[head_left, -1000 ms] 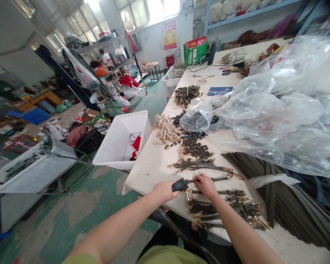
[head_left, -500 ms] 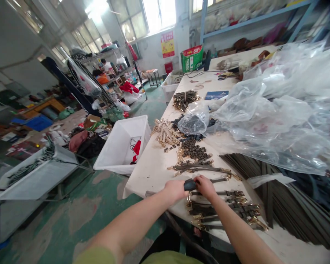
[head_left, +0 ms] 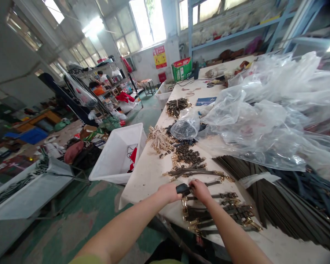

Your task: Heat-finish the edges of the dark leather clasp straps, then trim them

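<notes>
Left hand (head_left: 168, 193) and right hand (head_left: 200, 191), both curled closed, hold a black strap end (head_left: 183, 189) between them above a long white-topped worktable (head_left: 145, 192). Crumpled clear plastic sheeting (head_left: 258, 134) covers the table's far right side, and a white rectangular plastic bin (head_left: 117, 156) stands just beyond its left edge. Dark narrow straps with gold metal buckles (head_left: 217, 216) lie side by side just below the hands.

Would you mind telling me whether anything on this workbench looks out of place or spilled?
The loose clear plastic sheeting sprawls over the white table and onto the stacked dark strips, looking untidy beside the grouped buckled straps.
</notes>
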Demonstrator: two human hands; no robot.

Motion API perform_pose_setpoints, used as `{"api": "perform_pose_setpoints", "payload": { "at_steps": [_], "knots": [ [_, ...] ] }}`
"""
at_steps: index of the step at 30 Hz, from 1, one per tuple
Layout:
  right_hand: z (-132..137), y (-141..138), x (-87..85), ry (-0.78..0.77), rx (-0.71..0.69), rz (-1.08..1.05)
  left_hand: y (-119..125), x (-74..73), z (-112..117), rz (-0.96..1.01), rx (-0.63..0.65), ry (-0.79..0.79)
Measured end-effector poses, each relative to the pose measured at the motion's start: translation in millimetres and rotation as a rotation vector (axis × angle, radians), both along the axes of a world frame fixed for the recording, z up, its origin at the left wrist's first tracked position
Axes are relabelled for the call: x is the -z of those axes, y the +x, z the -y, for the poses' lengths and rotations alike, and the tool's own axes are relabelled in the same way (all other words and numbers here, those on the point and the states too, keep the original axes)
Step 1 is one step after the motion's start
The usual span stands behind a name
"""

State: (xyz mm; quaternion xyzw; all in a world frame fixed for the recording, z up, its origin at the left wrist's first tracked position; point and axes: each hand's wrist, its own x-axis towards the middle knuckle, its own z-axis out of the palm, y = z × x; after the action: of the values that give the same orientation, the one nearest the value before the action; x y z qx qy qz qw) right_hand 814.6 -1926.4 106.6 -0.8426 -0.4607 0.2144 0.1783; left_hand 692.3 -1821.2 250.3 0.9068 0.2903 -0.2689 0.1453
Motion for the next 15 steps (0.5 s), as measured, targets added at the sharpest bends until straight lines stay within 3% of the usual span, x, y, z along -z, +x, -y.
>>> {"api": "perform_pose_setpoints", "payload": {
  "at_steps": [4,9,15],
  "knots": [
    [8,-1,-4.3,-0.117,-0.054,0.085,-12,2.8,-5,0.062,-0.016,-0.041],
    [21,10,-13.9,-0.212,-0.172,0.157,-46,2.6,-24,0.129,-0.164,-0.1],
    [-28,27,-28.9,-0.068,-0.106,0.147,-81,4.9,-32,0.138,-0.275,-0.131]
  ]
}}
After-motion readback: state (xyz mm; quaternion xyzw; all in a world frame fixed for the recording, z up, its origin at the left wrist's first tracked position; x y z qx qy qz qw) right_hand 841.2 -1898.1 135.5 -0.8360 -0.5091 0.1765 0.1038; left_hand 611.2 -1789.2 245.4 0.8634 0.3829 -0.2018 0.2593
